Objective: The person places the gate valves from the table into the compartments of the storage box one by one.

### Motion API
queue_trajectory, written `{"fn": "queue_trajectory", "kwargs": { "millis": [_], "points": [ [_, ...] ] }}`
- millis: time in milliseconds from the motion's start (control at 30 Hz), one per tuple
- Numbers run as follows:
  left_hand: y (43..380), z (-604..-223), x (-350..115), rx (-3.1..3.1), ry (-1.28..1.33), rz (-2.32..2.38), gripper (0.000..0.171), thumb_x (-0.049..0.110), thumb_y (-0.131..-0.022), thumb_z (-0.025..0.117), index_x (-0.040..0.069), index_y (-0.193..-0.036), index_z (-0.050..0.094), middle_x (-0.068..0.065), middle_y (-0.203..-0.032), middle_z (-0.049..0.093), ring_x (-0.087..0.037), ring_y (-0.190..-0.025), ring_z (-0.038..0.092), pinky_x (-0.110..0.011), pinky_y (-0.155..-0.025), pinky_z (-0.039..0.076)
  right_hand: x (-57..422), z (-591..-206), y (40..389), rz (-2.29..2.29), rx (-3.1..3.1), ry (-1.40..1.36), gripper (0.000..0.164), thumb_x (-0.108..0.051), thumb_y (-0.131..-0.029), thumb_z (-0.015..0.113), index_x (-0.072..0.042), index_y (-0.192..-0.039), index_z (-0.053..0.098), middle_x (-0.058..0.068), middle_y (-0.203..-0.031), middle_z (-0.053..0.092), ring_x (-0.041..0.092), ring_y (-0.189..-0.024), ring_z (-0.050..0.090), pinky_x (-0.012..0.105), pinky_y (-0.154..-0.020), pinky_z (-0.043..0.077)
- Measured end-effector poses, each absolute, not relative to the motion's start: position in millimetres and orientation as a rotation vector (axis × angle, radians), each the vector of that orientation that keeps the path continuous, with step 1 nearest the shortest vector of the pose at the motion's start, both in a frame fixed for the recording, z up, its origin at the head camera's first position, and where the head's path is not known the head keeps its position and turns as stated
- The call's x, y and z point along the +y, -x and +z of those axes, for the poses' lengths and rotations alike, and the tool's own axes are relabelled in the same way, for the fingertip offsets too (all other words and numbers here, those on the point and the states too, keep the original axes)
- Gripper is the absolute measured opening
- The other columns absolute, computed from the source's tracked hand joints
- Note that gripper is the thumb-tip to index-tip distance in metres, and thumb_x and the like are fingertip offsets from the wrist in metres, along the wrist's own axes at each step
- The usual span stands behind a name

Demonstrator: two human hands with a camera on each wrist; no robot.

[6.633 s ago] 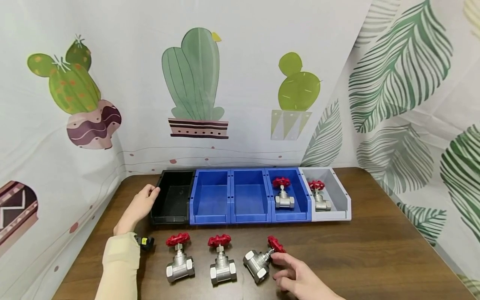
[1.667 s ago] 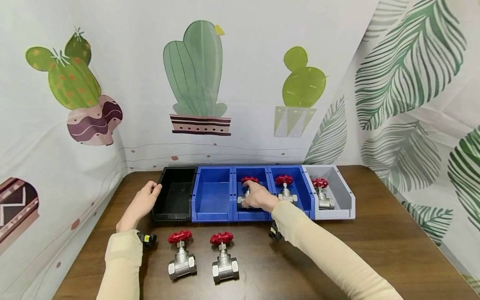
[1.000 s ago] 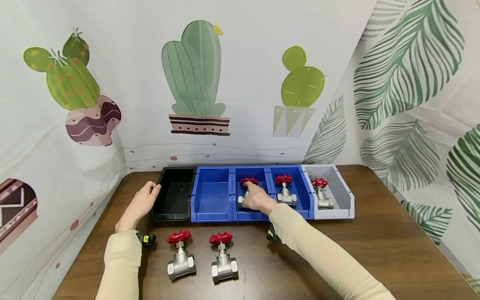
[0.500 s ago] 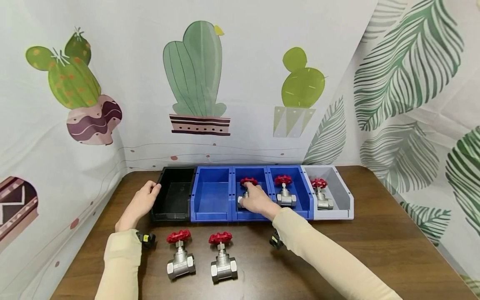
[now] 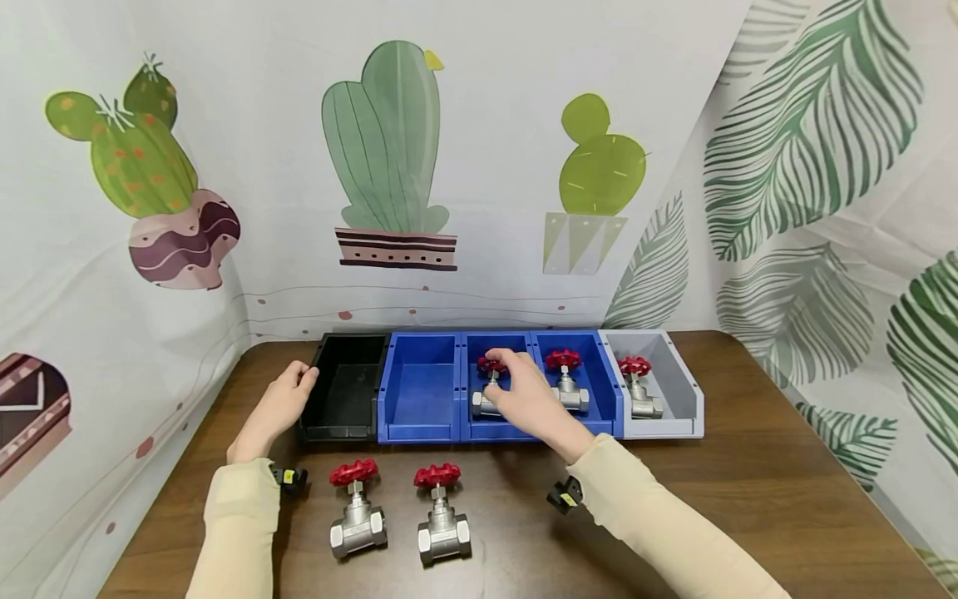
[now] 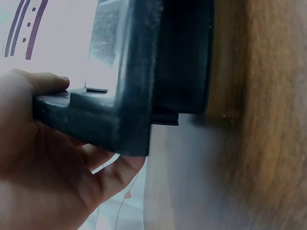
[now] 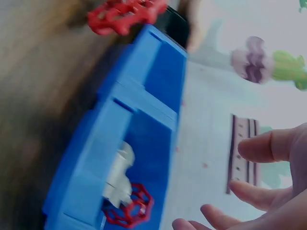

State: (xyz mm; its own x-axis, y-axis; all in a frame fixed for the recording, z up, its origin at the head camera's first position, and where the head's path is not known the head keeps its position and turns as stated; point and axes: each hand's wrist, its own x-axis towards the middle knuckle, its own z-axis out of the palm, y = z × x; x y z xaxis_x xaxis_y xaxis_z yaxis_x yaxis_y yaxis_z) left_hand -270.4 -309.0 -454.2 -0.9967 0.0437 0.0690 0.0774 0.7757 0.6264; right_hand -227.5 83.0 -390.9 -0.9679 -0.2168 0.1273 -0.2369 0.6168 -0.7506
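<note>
While your right hand (image 5: 527,399) hangs over the front of the middle blue bin (image 5: 497,431), its fingers stand loosely spread, with a wide gap between thumb and fingertips. Just beyond those fingertips and apart from them sits the middle valve (image 5: 486,404), inside that bin, its red handwheel (image 5: 488,366) partly hidden by your hand in the head view. Your left hand (image 5: 283,403) holds the black bin (image 5: 340,433) at its left wall, thumb over the rim and fingers curled against the outside. Between the black bin and the middle one stands the left blue bin (image 5: 421,433). To the right of your right hand, the right blue bin (image 5: 599,429) carries another valve (image 5: 572,397), and the grey bin (image 5: 681,428) at the right end of the row carries one more (image 5: 644,406), close to its left wall. Nearer to you, two valves rest on the worktop (image 5: 711,507): the left one (image 5: 358,528) in front of the black bin, the other (image 5: 443,537) just to its right, in front of the left blue bin. On the far side, behind the row, hangs a white cloth (image 5: 494,166) printed with cacti and leaves.
</note>
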Motion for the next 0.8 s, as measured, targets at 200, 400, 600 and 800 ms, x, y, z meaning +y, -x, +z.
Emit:
{"fn": "queue_trajectory", "kwargs": {
  "millis": [200,400,600,800],
  "points": [
    [271,-455,-309,-2.910,0.082,-1.026,0.037,0.037,-0.107,0.032,0.003,-0.105,0.045,-0.008,-0.076,0.042,-0.027,-0.072,0.049,-0.038,-0.066,0.038,101,-380,225,1.362,-2.736,-0.325,0.040,-0.010,-0.086,0.063,-0.013,-0.125,0.060,0.014,-0.127,0.055,0.029,-0.111,0.052,0.045,-0.088,0.043],
    [271,-456,-308,-2.905,0.072,-1.025,0.037,0.039,-0.107,0.031,0.004,-0.106,0.045,-0.008,-0.076,0.042,-0.027,-0.072,0.049,-0.038,-0.066,0.038,128,-375,229,1.452,-2.609,-0.254,0.034,-0.010,-0.089,0.064,-0.010,-0.123,0.061,0.015,-0.126,0.056,0.030,-0.117,0.052,0.047,-0.093,0.042],
    [271,-458,-307,-2.901,0.072,-1.032,0.039,0.040,-0.107,0.031,0.004,-0.107,0.045,-0.007,-0.075,0.042,-0.026,-0.071,0.049,-0.038,-0.065,0.038,169,-370,235,1.507,-2.517,-0.181,0.028,-0.008,-0.094,0.060,-0.002,-0.122,0.059,0.020,-0.122,0.057,0.034,-0.116,0.051,0.048,-0.093,0.040],
    [271,-459,-307,-2.888,0.065,-1.004,0.036,0.037,-0.107,0.033,0.004,-0.106,0.046,-0.008,-0.075,0.043,-0.028,-0.074,0.050,-0.040,-0.068,0.039,204,-369,243,1.424,-2.475,-0.076,0.027,-0.011,-0.095,0.059,0.001,-0.120,0.059,0.022,-0.117,0.060,0.032,-0.108,0.055,0.040,-0.085,0.043]
  ]
}}
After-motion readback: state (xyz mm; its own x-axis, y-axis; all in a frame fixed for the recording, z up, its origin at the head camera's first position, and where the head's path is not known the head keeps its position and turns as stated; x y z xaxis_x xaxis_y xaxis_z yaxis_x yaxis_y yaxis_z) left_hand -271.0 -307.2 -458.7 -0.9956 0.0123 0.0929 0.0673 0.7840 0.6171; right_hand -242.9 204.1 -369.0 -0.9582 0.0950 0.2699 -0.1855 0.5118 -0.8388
